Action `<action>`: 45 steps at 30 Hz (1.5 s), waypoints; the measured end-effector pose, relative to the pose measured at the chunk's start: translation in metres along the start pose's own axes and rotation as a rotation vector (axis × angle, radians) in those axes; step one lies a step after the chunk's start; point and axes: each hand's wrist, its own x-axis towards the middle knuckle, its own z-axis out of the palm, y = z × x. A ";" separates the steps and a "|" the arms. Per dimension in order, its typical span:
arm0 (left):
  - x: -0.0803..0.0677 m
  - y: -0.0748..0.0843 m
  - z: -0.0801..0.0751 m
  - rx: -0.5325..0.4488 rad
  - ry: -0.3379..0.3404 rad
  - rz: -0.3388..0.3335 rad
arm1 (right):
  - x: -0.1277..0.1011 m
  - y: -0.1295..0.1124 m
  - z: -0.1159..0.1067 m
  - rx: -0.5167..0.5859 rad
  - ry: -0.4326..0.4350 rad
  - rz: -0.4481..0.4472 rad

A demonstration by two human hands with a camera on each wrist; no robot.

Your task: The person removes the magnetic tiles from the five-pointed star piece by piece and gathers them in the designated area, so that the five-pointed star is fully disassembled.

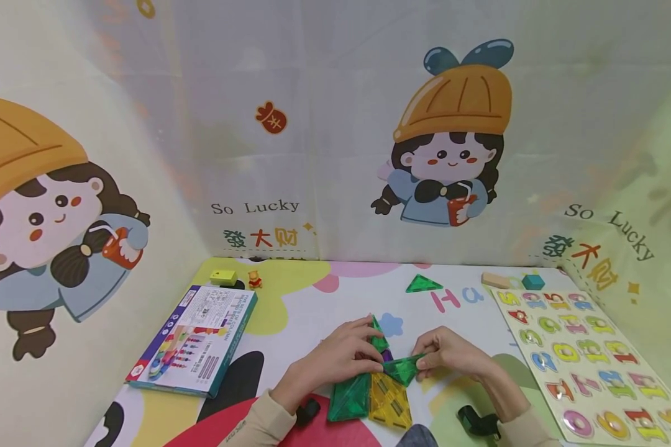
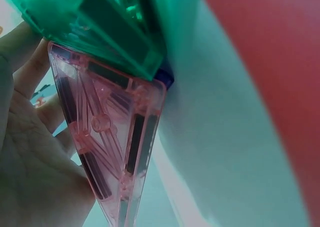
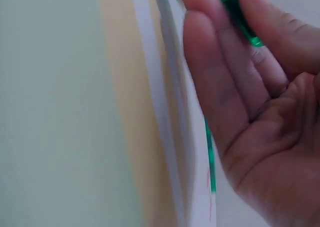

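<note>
Magnetic tiles stand joined in a small build near the table's front. My right hand [image 1: 453, 352] pinches the right corner of a green triangle tile [image 1: 402, 370] between thumb and fingers. My left hand [image 1: 341, 352] holds the build from its left side, its thumb at that tile's left corner. Below lie a green tile [image 1: 349, 398] and a yellow tile [image 1: 390, 400]. Behind rise another green tile [image 1: 379, 340] and a bit of a purple tile [image 1: 387, 356]. The left wrist view shows a pink triangle tile [image 2: 107, 122] beside my left palm, hidden from the head view.
A loose green triangle [image 1: 424, 284] lies farther back. A boxed toy set [image 1: 196, 338] is at left, with a yellow block [image 1: 223, 277] and small bear figure [image 1: 254, 279] behind. At right lies a number board [image 1: 584, 354], near a wooden block [image 1: 497, 280] and teal block [image 1: 534, 282].
</note>
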 end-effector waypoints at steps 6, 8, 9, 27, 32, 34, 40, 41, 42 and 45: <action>0.000 0.000 0.001 -0.005 -0.005 -0.001 | -0.007 0.000 -0.020 0.000 0.112 0.046; -0.001 -0.001 0.001 -0.005 -0.006 -0.005 | -0.008 -0.002 -0.027 -0.029 0.187 0.052; -0.001 -0.001 0.001 -0.004 -0.005 -0.005 | -0.008 -0.003 -0.030 -0.040 0.234 0.059; -0.001 -0.002 0.002 0.004 0.001 0.007 | 0.026 0.006 -0.070 0.067 0.696 0.238; -0.001 -0.002 0.003 0.006 -0.005 0.011 | 0.025 0.007 -0.071 -0.008 0.765 0.287; 0.000 -0.002 0.003 0.007 -0.007 0.011 | 0.023 0.006 -0.070 -0.048 0.796 0.314; 0.001 0.000 0.004 0.007 -0.010 0.013 | 0.012 -0.001 -0.057 -0.320 0.817 0.309; 0.001 0.000 0.004 0.009 -0.008 0.013 | 0.010 -0.004 -0.052 -0.372 0.796 0.292; 0.000 0.000 0.003 0.011 -0.007 0.011 | 0.009 -0.006 -0.047 -0.419 0.762 0.269; 0.000 -0.001 0.002 0.022 -0.006 -0.001 | 0.008 -0.012 -0.031 -0.419 0.592 0.197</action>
